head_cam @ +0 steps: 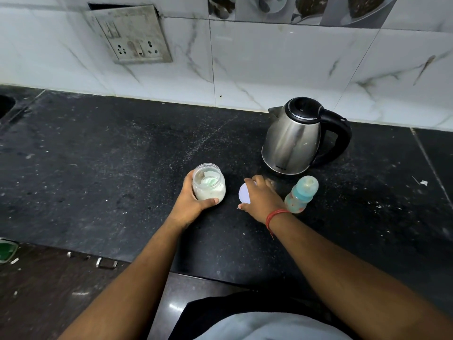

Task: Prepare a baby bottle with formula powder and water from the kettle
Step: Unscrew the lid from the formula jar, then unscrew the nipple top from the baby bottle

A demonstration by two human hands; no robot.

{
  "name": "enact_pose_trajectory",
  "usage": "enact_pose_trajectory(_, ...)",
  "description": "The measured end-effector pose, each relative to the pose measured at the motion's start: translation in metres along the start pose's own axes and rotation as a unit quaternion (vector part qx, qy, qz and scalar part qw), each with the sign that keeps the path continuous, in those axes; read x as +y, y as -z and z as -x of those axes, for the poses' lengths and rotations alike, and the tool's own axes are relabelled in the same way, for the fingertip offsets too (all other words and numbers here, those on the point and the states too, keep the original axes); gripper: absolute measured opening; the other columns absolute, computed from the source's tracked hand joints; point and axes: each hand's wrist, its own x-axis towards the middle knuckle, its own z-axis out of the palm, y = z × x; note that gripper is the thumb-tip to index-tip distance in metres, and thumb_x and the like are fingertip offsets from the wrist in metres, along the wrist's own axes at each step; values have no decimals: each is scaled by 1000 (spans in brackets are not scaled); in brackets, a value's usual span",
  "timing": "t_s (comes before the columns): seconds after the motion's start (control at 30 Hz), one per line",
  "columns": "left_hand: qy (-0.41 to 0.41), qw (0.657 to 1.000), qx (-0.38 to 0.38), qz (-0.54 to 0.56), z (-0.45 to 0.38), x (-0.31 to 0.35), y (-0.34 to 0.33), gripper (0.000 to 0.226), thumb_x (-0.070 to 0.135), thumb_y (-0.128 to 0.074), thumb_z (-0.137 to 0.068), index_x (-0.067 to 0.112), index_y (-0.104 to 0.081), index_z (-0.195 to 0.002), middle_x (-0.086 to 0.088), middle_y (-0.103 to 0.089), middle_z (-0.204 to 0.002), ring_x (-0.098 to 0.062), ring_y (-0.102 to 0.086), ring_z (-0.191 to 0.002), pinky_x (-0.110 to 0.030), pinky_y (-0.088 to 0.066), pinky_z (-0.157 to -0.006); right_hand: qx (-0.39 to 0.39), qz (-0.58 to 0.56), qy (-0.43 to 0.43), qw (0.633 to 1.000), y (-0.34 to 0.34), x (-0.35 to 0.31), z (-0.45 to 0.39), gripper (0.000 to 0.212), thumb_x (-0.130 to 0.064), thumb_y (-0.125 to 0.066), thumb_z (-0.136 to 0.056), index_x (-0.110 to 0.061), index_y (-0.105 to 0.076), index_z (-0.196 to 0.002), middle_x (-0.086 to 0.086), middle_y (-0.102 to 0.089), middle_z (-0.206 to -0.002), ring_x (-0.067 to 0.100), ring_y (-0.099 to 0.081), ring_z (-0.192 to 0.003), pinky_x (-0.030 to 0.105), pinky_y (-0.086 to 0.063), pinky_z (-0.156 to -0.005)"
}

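Left hand point(193, 197) fingers curled around open powder jar point(208, 182), upright at frame centre. Right hand point(259, 196) fingers pinching white lid point(243, 193) on surface point(110, 168). Baby bottle point(302, 193) upright, right of centre, below kettle point(294, 136).

Hidden, cut off, or too small to tell

Most of the white lid point(243, 193) covered by the right hand point(260, 198), only its left arc showing; contact with the counter point(98, 168) beneath unclear. Far side of the powder jar point(208, 182) wrapped by the left hand point(190, 201); pale green shape inside the jar blurred, not identifiable. Lower edge of the baby bottle point(302, 193) masked by the right wrist; printed pattern on it smeared. Brand mark on the kettle point(293, 137) too small to read. Green object point(6, 250) cropped by the left edge. Dark opening point(5, 105) at far left also cropped.
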Motion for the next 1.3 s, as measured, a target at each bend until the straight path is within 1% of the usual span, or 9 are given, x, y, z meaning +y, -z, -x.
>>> enact_pose_trajectory(0.1, -6, 1000, -16, -20, -1, -1, 2, 92, 18, -90, -66, 46, -40, -139, 18, -57, -139, 9, -55, -125, -10, -43, -101, -5, 10, -6, 1000, -2, 2, -1, 87, -49, -77, -82, -19, -34, -151, 6, -37, -147, 29, -36, -136, 41, -40, -109)
enact_pose_trajectory(0.23, -5, 998, -39, -40, -2, -7, 6, 109, 20, -90, -70, 31, -26, -158, 13, -49, -151, -1, -47, -139, -30, -35, -120, -1, 26, -3, 1000, -4, 2, 0, 90, -53, -77, -81, -19, -33, -152, 5, -38, -147, 29, -35, -136, 42, -42, -106)
enact_pose_trajectory(0.4, 11, 999, -21, -37, 5, -3, 11, 131, 50, -90, -64, 38, -6, -164, 13, -28, -168, -1, -30, -152, -36, -24, -128, 65, 5, 29, 997, -3, 2, 5, 87, -52, -74, -84, -17, -34, -153, 5, -37, -153, 28, -33, -141, 41, -37, -113)
enact_pose_trajectory(0.47, -13, 1000, 16, -20, 9, 4, 12, 119, 55, -83, -70, 37, -12, -163, 11, -22, -171, -2, -23, -155, -39, -21, -130, 113, -14, 54, 992, 2, 1, 10, 79, -48, -73, -86, -14, -40, -150, 7, -42, -150, 29, -37, -139, 41, -37, -114)
enact_pose_trajectory(0.67, -174, 976, 112, -63, 12, 49, 6, 75, 44, -63, -94, 25, -32, -159, 9, -35, -166, -8, -30, -154, -45, -26, -128, 276, -88, 115, 950, 32, -2, 28, 44, -27, -69, -92, -9, -59, -131, 6, -58, -133, 25, -53, -122, 34, -44, -107)
enact_pose_trajectory(0.83, -248, 961, 61, -103, 3, 83, -27, 75, 37, -64, -95, 18, -32, -160, 9, -37, -164, -9, -36, -152, -34, -32, -124, 390, -113, 120, 906, 69, 8, 41, 28, -18, -65, -93, -7, -65, -119, 6, -64, -119, 22, -56, -110, 29, -44, -99)
enact_pose_trajectory(1.0, -241, 963, -37, -113, -1, 83, -74, 79, 33, -70, -92, 16, -33, -159, 3, -39, -161, -13, -41, -149, -34, -34, -123, 443, -128, 74, 884, 89, 42, 53, 26, -19, -64, -93, -7, -65, -116, 8, -63, -116, 25, -54, -110, 25, -39, -99)
enact_pose_trajectory(1.17, -190, 960, -132, -157, 0, 65, -118, 80, 32, -75, -89, 18, -36, -157, 5, -44, -158, -6, -44, -145, -28, -35, -121, 383, -247, 1, 890, 73, 88, 67, 43, -38, -63, -90, -13, -58, -125, 0, -54, -120, 19, -55, -112, 35, -47, -98)
enact_pose_trajectory(1.3, -157, 954, -164, -198, -3, 53, -149, 81, 17, -81, -89, 9, -37, -157, -3, -48, -154, -16, -48, -142, -40, -40, -119, 252, -324, -72, 909, 47, 106, 76, 67, -57, -68, -75, -27, -50, -132, -10, -50, -125, 10, -54, -116, 24, -44, -95)
